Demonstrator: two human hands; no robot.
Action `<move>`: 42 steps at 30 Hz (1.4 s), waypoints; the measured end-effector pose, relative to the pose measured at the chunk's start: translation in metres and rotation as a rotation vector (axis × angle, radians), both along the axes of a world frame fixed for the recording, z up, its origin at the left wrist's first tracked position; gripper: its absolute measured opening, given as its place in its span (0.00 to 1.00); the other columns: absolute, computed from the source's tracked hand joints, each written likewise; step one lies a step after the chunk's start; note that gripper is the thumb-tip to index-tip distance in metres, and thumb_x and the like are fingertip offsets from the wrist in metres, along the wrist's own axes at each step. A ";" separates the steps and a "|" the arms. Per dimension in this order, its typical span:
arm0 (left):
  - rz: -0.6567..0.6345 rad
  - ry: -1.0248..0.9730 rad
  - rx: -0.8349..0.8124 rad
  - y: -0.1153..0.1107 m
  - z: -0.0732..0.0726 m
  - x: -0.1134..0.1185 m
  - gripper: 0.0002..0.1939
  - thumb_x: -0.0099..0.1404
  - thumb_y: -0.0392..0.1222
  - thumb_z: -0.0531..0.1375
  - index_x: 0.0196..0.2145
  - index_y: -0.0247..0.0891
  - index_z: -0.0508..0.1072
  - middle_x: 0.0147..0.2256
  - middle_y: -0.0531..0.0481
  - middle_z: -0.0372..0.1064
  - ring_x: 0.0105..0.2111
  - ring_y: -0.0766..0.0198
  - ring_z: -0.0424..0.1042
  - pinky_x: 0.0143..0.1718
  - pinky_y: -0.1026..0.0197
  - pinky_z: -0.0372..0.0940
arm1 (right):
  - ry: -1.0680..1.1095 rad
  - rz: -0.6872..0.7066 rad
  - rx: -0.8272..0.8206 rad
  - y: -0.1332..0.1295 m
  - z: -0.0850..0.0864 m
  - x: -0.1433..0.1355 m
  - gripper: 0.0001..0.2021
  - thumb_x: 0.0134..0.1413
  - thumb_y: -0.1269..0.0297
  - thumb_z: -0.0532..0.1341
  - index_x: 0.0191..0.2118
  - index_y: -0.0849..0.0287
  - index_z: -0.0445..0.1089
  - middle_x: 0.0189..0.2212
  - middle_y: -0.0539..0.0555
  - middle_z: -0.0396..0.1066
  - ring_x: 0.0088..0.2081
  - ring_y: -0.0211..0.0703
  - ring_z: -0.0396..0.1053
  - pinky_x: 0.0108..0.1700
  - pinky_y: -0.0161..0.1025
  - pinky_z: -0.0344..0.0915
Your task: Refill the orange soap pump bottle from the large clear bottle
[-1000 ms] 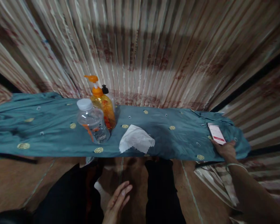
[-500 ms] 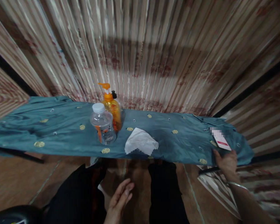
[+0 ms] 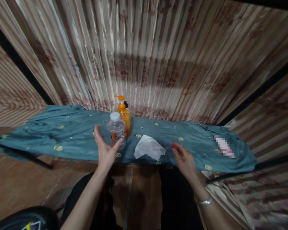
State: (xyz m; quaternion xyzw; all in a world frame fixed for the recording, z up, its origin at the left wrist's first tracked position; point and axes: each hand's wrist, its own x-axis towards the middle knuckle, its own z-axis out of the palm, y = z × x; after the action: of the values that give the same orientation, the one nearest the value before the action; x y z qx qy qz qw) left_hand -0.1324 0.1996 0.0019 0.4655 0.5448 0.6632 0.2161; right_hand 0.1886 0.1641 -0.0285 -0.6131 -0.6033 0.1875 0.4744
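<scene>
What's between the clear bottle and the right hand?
A white cloth or tissue, on the teal sheet between the clear bottle and right hand, in the head view.

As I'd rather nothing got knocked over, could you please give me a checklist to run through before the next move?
1. Clear bottle upright: ok.
2. White cap on that bottle: ok.
3. Left hand closed on the bottle: not ok, its fingers are spread.
4. Orange pump bottle not touching the clear one: cannot tell, they overlap in view.
5. White cloth away from the bottles: ok, it lies to their right.
6. Right hand free: ok, nothing shows in it.
</scene>
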 end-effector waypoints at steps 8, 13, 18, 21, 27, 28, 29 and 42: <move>0.046 0.080 -0.059 0.060 -0.042 -0.011 0.72 0.37 0.51 0.77 0.70 0.34 0.40 0.69 0.23 0.48 0.70 0.42 0.53 0.68 0.42 0.49 | 0.017 0.206 0.025 0.018 0.012 -0.074 0.15 0.65 0.58 0.54 0.44 0.56 0.76 0.33 0.53 0.80 0.35 0.44 0.79 0.42 0.41 0.75; 0.077 0.121 -0.099 0.064 -0.050 -0.006 0.61 0.38 0.48 0.76 0.65 0.38 0.53 0.62 0.32 0.64 0.60 0.45 0.69 0.60 0.45 0.65 | -0.098 0.356 0.132 0.043 0.043 -0.101 0.11 0.67 0.62 0.56 0.45 0.55 0.76 0.35 0.52 0.81 0.38 0.44 0.79 0.47 0.41 0.74; 0.129 0.149 -0.183 0.066 -0.047 -0.005 0.45 0.37 0.50 0.76 0.52 0.40 0.65 0.43 0.43 0.75 0.43 0.47 0.78 0.48 0.43 0.72 | -0.333 0.467 0.306 0.077 0.085 -0.139 0.14 0.68 0.63 0.56 0.55 0.58 0.71 0.46 0.57 0.79 0.47 0.48 0.77 0.54 0.46 0.72; 0.122 0.162 -0.203 0.063 -0.040 -0.004 0.43 0.37 0.51 0.75 0.50 0.40 0.65 0.43 0.43 0.74 0.43 0.48 0.77 0.47 0.44 0.72 | -0.457 0.472 0.381 0.091 0.101 -0.165 0.19 0.69 0.64 0.56 0.62 0.61 0.63 0.57 0.61 0.73 0.57 0.50 0.71 0.61 0.49 0.66; 0.052 0.190 -0.258 0.052 -0.029 0.000 0.43 0.35 0.53 0.73 0.48 0.39 0.66 0.39 0.46 0.74 0.38 0.49 0.76 0.42 0.46 0.71 | -0.710 0.401 0.352 0.103 0.118 -0.197 0.18 0.72 0.56 0.54 0.60 0.59 0.65 0.53 0.59 0.75 0.57 0.49 0.70 0.59 0.45 0.65; 0.049 0.195 -0.267 0.050 -0.028 0.002 0.43 0.34 0.53 0.73 0.48 0.39 0.66 0.38 0.46 0.74 0.38 0.48 0.76 0.42 0.45 0.71 | -0.762 0.396 0.336 0.102 0.121 -0.198 0.18 0.73 0.55 0.53 0.58 0.61 0.66 0.50 0.60 0.76 0.55 0.49 0.71 0.57 0.44 0.66; 0.047 0.199 -0.274 0.049 -0.027 0.003 0.43 0.34 0.54 0.73 0.48 0.38 0.66 0.38 0.46 0.74 0.38 0.47 0.76 0.42 0.45 0.71 | -0.813 0.397 0.320 0.101 0.125 -0.199 0.19 0.73 0.54 0.52 0.56 0.62 0.68 0.48 0.60 0.77 0.52 0.49 0.72 0.54 0.43 0.66; -0.067 0.227 -0.138 0.038 -0.029 0.015 0.59 0.39 0.56 0.74 0.64 0.37 0.55 0.64 0.33 0.62 0.61 0.41 0.67 0.61 0.40 0.63 | -1.063 0.418 0.336 0.101 0.140 -0.186 0.36 0.74 0.47 0.32 0.41 0.64 0.71 0.39 0.60 0.75 0.48 0.48 0.72 0.44 0.41 0.61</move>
State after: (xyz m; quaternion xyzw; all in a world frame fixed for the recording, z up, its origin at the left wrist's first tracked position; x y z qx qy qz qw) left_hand -0.1175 0.2375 -0.0272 0.5395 0.5944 0.5594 0.2065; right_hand 0.0027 0.2648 0.1115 -0.4077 -0.8873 -0.1539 0.1511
